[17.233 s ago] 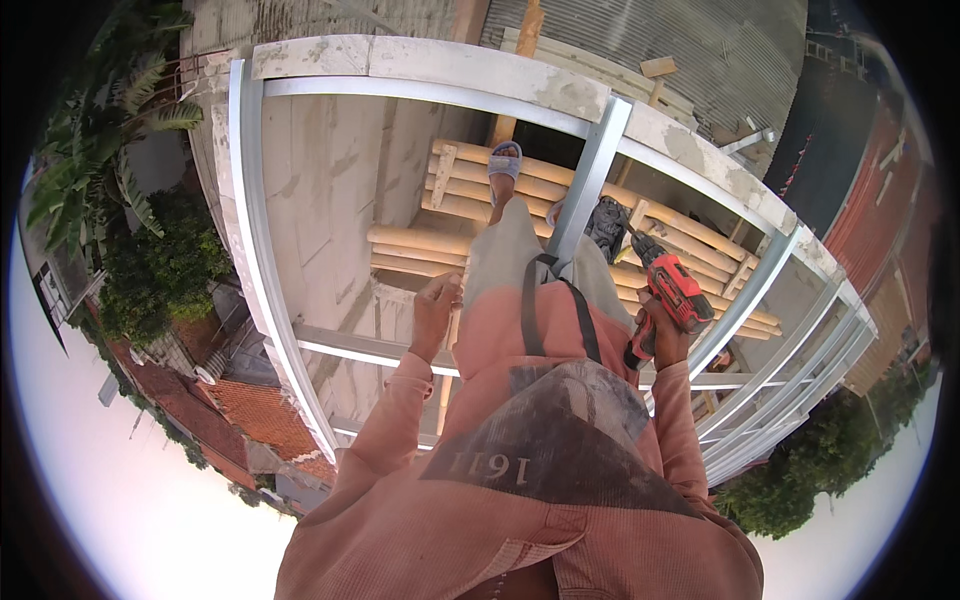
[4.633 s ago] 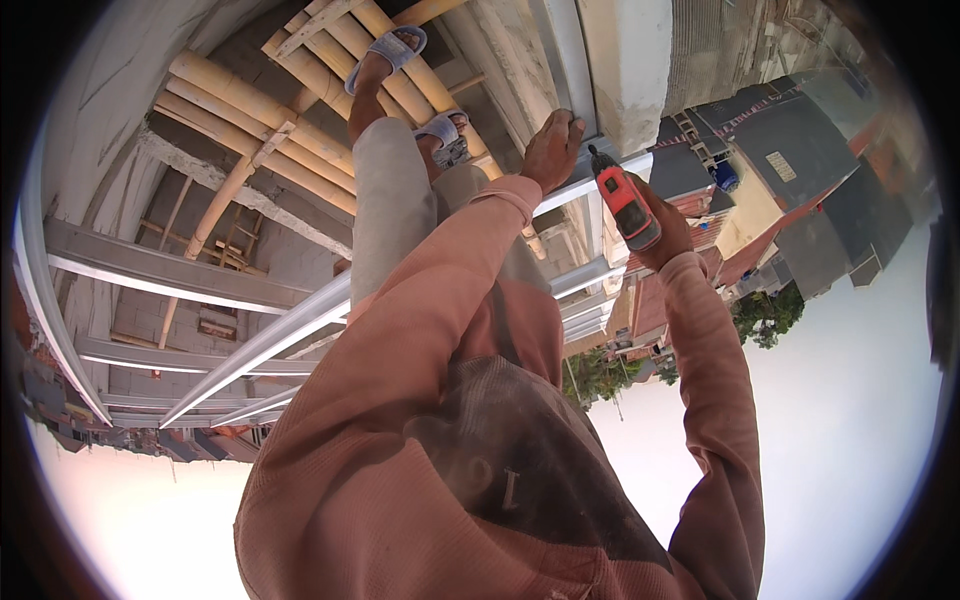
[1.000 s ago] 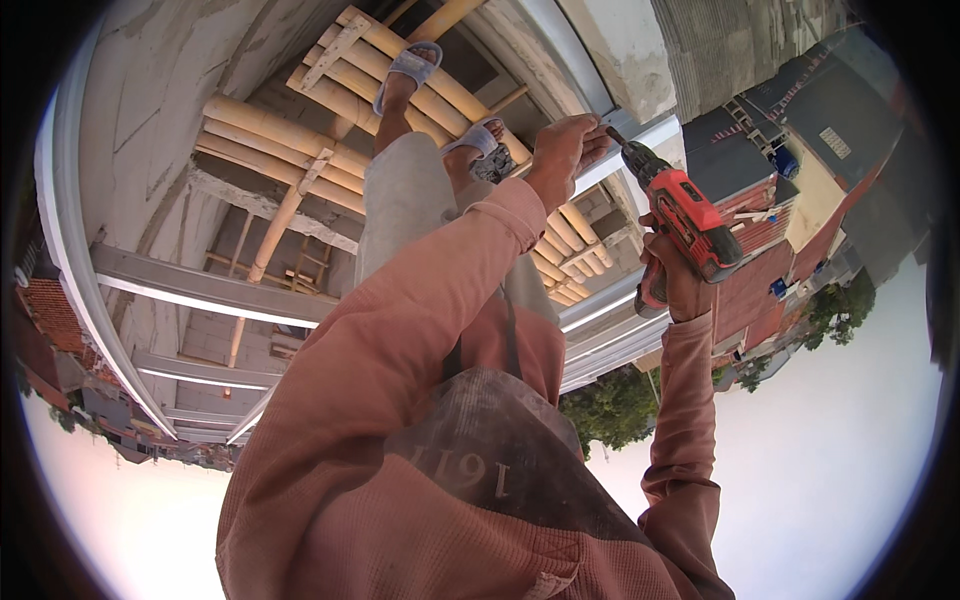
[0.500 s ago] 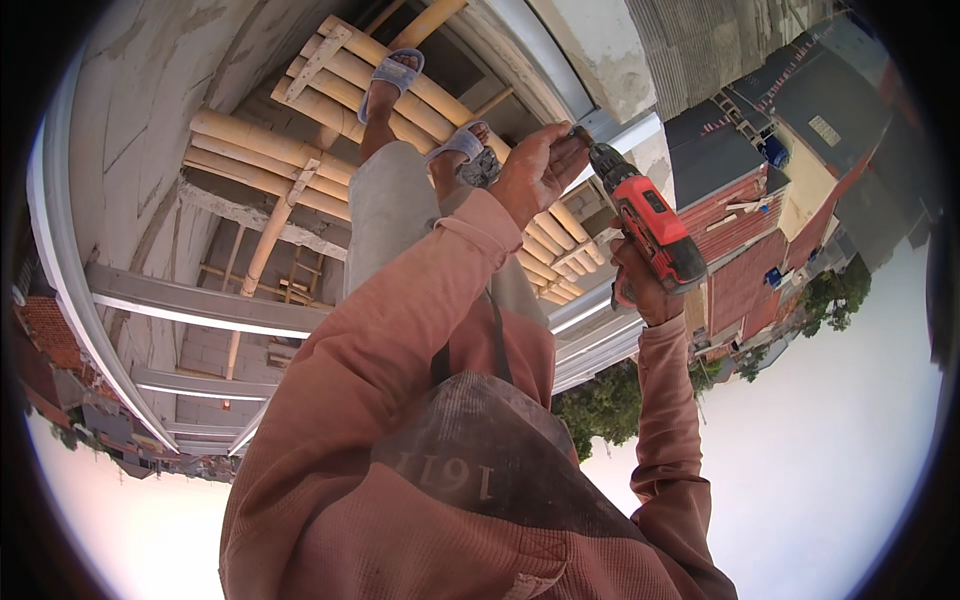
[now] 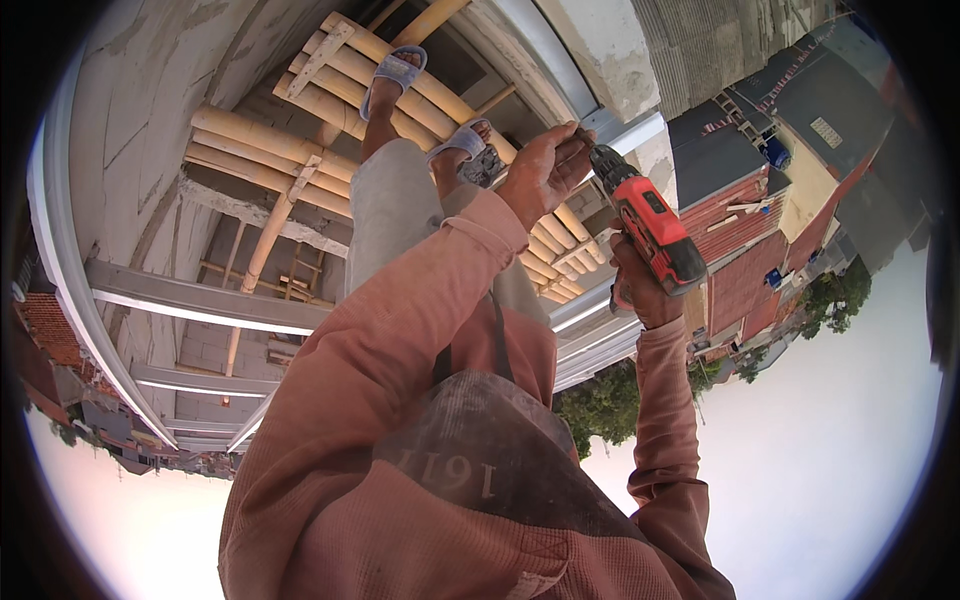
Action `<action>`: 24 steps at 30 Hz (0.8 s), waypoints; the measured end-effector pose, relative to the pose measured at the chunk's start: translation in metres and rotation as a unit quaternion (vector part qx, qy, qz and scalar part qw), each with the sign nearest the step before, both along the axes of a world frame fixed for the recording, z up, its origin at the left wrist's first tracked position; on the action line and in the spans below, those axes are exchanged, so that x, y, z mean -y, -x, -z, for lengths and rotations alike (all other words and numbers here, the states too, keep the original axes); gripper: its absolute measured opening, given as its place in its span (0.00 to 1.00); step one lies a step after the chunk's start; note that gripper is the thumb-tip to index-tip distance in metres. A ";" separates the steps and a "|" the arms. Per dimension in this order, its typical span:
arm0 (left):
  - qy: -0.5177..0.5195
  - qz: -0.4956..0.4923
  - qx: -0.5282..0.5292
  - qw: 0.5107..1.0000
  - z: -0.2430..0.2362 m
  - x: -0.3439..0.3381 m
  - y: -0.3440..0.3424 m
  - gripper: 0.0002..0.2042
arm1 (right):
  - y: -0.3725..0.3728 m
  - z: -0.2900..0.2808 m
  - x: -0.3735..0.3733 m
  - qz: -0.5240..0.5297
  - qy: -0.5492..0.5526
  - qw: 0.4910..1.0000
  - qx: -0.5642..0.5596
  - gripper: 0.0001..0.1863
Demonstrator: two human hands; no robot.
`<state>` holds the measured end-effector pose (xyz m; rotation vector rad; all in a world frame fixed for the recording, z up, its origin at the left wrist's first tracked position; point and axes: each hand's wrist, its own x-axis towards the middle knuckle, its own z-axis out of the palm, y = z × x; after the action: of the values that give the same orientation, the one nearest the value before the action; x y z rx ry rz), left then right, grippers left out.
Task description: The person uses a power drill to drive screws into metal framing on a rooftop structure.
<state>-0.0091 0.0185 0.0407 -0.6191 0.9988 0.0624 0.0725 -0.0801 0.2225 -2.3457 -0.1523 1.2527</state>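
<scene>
My right hand (image 5: 645, 285) is wrapped round the handle of a red and black cordless drill (image 5: 655, 225). The drill's dark chuck points up and left, toward the metal channel. Right at its front end is my left hand (image 5: 543, 178), thumb and fingertips drawn together beside the tip. Whatever those fingers pinch is too small to make out. Just beyond both hands runs a silvery metal channel (image 5: 632, 132) along the top of a wall.
I stand in sandals on tied bamboo poles (image 5: 345, 85) above a deep open space. Grey metal beams (image 5: 200, 302) cross at the left beside a block wall (image 5: 130, 140). Rooftops (image 5: 745, 265) lie far below at the right; a corrugated sheet (image 5: 700, 50) is at the top.
My left hand has shifted very slightly to the right, its fingertips still by the drill's tip. The drill and right hand have hardly moved.
</scene>
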 end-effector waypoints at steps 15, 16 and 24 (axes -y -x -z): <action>-0.132 0.103 0.003 0.986 -0.013 -0.005 -0.011 0.12 | 0.018 0.008 -0.027 0.140 -0.039 0.989 -0.004 0.16; -0.130 0.103 0.005 0.986 -0.013 -0.008 -0.008 0.12 | 0.012 0.010 -0.026 0.097 -0.017 0.995 0.026 0.17; -0.631 0.438 -0.114 0.630 0.034 0.021 -0.015 0.26 | -0.025 0.027 -0.061 0.080 0.037 0.996 0.030 0.15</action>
<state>0.0060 -0.0026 0.0065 1.2412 1.1312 -0.0349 0.0976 -0.0187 0.1952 -2.4065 0.0612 1.1286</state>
